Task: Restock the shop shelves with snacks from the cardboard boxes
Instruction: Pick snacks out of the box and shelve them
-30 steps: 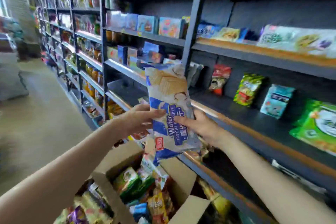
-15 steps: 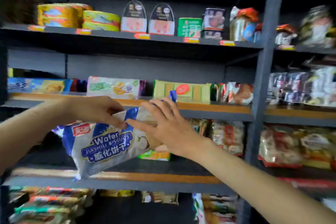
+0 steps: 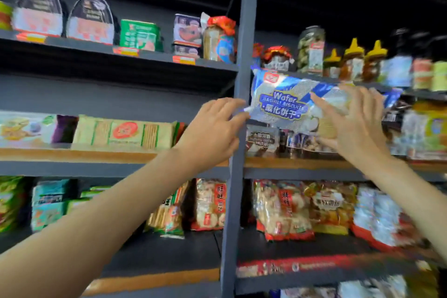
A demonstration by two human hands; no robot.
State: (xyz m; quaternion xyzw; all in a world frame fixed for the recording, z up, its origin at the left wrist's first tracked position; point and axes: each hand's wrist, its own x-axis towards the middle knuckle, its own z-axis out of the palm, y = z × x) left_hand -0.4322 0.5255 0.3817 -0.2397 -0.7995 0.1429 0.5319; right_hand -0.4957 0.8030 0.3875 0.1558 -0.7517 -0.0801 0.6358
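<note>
A blue and white wafer biscuit pack [image 3: 285, 101] is held lengthwise in front of the middle shelf [image 3: 302, 164], just right of the grey upright post [image 3: 239, 109]. My right hand [image 3: 350, 123] grips its right half, fingers spread over the front. My left hand [image 3: 215, 128] pinches the pack's lower left corner with its fingertips, in front of the post. Dark wafer packs [image 3: 263, 140] stand on the shelf directly below the held pack. The cardboard box is out of view.
Jars and yellow-capped bottles [image 3: 353, 60] line the upper right shelf. Tins and boxes [image 3: 140, 35] stand on the upper left shelf. Green cracker packs [image 3: 123, 133] fill the middle left shelf. Rice cracker bags [image 3: 283, 208] sit on the lower shelf.
The view and both hands have shifted right past the post. The wafer pack has risen from the lower shelf level to the middle shelf's right bay.
</note>
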